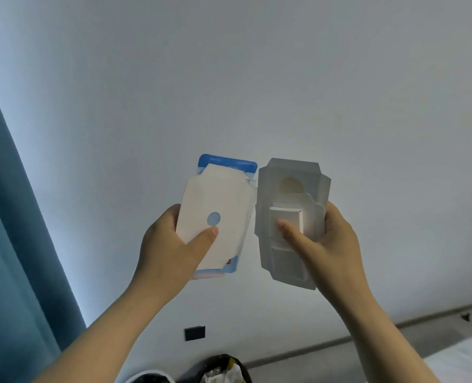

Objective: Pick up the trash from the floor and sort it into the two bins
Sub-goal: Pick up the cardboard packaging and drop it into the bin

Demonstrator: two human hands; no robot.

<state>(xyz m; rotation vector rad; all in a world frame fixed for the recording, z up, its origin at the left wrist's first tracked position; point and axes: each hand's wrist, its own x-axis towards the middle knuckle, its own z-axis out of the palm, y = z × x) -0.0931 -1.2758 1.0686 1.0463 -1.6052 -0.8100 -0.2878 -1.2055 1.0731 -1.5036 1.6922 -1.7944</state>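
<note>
Before wall: left hand (171, 244) pinches blue-edged packet (215, 217); right hand (328, 244) pinches grey carton (290, 189).

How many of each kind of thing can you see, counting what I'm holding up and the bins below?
Flat cartons: 2, white carton in the left hand, grey carton in the right hand
Packets: 1, blue packet behind the white carton
Bins: 2, white-rimmed bin and black-bagged bin
Total: 5

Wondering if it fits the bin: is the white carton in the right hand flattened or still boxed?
Flattened: the white carton lies spread as a sheet, flaps out, in the right hand.
</note>
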